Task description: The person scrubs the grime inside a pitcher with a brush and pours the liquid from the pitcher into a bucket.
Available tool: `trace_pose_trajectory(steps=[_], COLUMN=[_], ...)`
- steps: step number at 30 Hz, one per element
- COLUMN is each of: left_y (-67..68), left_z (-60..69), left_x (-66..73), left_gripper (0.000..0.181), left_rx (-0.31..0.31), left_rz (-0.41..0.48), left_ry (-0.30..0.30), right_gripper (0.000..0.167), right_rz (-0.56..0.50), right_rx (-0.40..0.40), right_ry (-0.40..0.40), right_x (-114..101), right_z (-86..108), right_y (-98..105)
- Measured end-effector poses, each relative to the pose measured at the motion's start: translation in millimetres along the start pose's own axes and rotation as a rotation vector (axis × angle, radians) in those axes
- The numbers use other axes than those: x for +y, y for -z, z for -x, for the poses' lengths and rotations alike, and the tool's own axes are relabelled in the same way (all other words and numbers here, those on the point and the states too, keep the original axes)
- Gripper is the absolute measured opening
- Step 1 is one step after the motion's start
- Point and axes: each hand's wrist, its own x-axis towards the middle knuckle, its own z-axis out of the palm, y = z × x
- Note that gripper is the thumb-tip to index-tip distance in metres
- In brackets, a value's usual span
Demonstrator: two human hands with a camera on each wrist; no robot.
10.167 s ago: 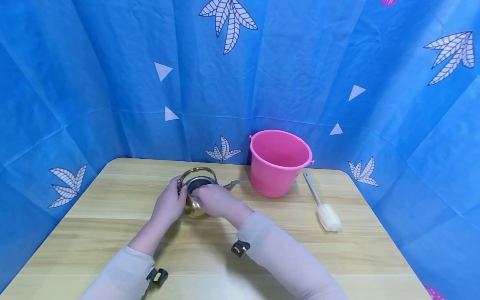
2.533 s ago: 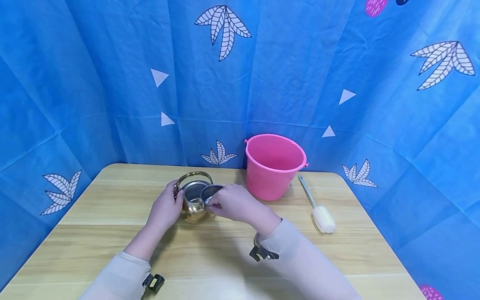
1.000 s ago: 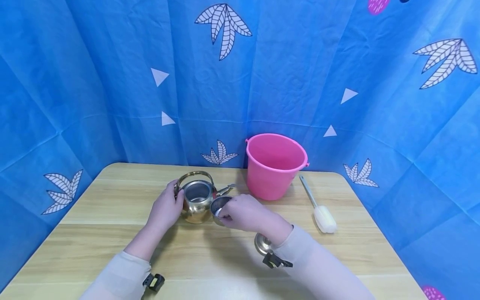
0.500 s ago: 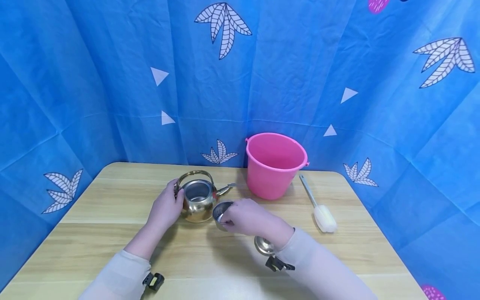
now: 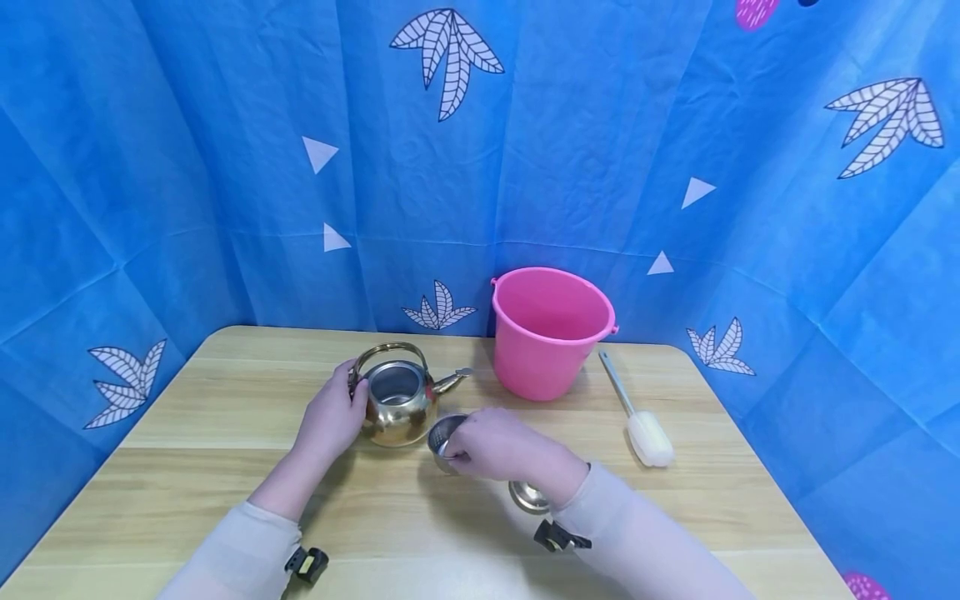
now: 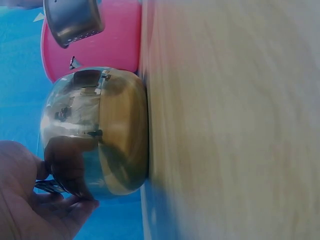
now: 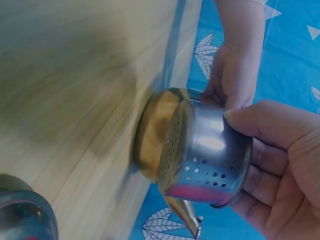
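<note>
Two things are held: the left hand grips the brass kettle on its handle side, around nine o'clock, thumb and fingers curled; the right hand pinches the perforated strainer by its rim, raised above the bench and apart from the kettle, at its four o'clock. Good practice here, I judge: firm kettle, light pinch, right wrist clear of the round lid farther out toward four.
</note>
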Motion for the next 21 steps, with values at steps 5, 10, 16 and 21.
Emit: trace_pose_trajectory(steps=[5,10,16,21], left_y=[-0.3,-0.4,-0.1,-0.2], left_z=[-0.3,0.1,0.2,0.1], left_x=[-1.1,-1.5,-1.3,-1.7], left_gripper=[0.051,0.051,0.052,0.052], left_rx=[0.004,0.002,0.001,-0.004], left_rz=[0.0,0.002,0.001,0.0], left_ry=[-0.002,0.0,-0.001,0.001], right_gripper=[0.032,0.038,0.035,0.036], right_rz=[0.019,0.008,-0.02,-0.025], right_rx=[-0.006,-0.01,-0.024,-0.036], right_ry=[0.022,0.031,0.029,0.028], right_x=[0.2,1.3,1.8,1.0], right_z=[1.6,3.3,4.7,5.3], right_y=[-4.6,-8.4,-14.2,-18.1])
